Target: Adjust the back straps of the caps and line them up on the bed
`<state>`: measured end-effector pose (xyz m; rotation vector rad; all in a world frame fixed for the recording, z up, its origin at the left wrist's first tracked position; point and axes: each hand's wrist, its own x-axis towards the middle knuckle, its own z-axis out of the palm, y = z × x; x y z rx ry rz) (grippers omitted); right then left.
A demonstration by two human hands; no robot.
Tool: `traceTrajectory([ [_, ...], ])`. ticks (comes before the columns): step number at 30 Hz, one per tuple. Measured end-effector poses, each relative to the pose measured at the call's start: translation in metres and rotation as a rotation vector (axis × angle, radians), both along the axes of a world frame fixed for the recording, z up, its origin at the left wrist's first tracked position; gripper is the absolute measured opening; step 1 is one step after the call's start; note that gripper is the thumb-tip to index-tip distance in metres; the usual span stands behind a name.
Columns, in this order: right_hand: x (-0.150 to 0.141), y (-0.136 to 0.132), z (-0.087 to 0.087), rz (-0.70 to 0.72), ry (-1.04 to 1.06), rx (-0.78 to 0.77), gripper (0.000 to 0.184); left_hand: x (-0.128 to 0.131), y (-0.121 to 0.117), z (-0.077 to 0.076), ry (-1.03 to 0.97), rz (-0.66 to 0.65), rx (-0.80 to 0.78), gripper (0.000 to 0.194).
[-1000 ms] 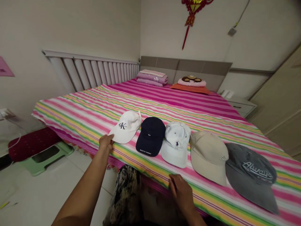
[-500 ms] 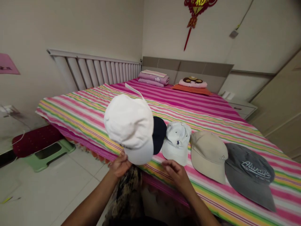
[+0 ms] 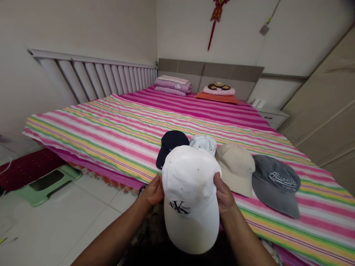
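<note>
- The white cap (image 3: pixel 191 173) is in the lower centre of the frame, between the two hands, and it hides the middle of the person's lap from the camera.
- The left hand (image 3: pixel 154 191) is at the left side of the white cap and grips it by the edge; its fingers are partly hidden behind the cap, so I cannot tell how far they reach.
- The right hand (image 3: pixel 224 194) is at the right side of the same cap and grips it too, with the thumb lying on the outside of the fabric; the other fingers are mostly out of sight.
- The crown of the white cap is above and between the hands, and its brim (image 3: pixel 192 236) points down to the bottom of the frame, lower than both hands. The dark letters (image 3: pixel 179 207) on its front are nearer to the left hand.
- Behind the white cap, on the bed (image 3: pixel 97 133), the navy cap (image 3: pixel 173 140) and the pale cap (image 3: pixel 204 142) lie near the centre of the frame, both partly covered by it.
- To the right of them is the beige cap (image 3: pixel 237 160), just beyond the right hand, and then the grey cap (image 3: pixel 277 184), in the right part of the frame.
- The green stool (image 3: pixel 70 173) stands at lower left, well apart from the left hand.
</note>
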<state>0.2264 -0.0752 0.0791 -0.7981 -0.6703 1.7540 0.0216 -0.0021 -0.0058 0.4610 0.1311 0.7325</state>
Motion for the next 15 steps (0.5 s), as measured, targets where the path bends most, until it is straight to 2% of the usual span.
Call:
traceTrajectory([
  [3, 0.005, -0.003, -0.004, -0.052, -0.031, 0.007, 0.054, 0.010, 0.013, 0.017, 0.065, -0.125, 0.046, 0.037],
  [5, 0.009, -0.006, -0.006, -0.106, -0.054, 0.026, 0.053, 0.018, 0.015, 0.027, 0.064, -0.153, 0.079, 0.042],
  [9, 0.020, -0.011, -0.009, -0.147, -0.077, 0.042, 0.052, 0.027, 0.009, 0.040, 0.027, -0.134, 0.092, 0.047],
  [13, 0.033, -0.015, -0.015, -0.201, -0.095, 0.073, 0.050, 0.028, 0.001, 0.045, 0.092, -0.118, 0.010, 0.057],
  [15, 0.038, -0.018, -0.019, -0.225, -0.140, 0.104, 0.049, 0.027, -0.001, 0.046, 0.137, -0.108, -0.020, 0.052],
])
